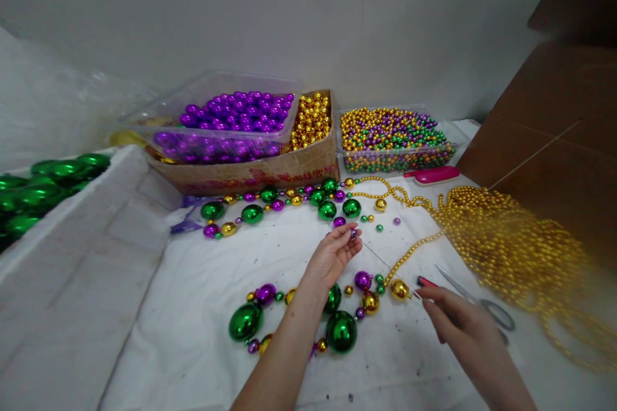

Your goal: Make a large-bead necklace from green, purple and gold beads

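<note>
My left hand (336, 252) is closed in a pinch on a small purple bead (354, 234). A thin pale cord (383, 261) stretches from that bead down to my right hand (456, 314), whose fingertips pinch its other end. Just left of my right fingertips sits a shiny gold bead (399, 289). Under my left forearm lies a necklace of large green beads (342, 332), purple beads (363, 280) and gold beads (370, 303), partly hidden by the arm. A chain of small gold beads (417, 244) runs from near it to the right.
Scissors (499, 313) lie partly behind my right hand. Beyond are a second necklace (252, 214), a pink-handled tool (436, 174), a tub of purple beads (241, 112), a tub of mixed beads (395, 131) and a gold chain heap (520, 237). A white foam box (96, 257) stands left.
</note>
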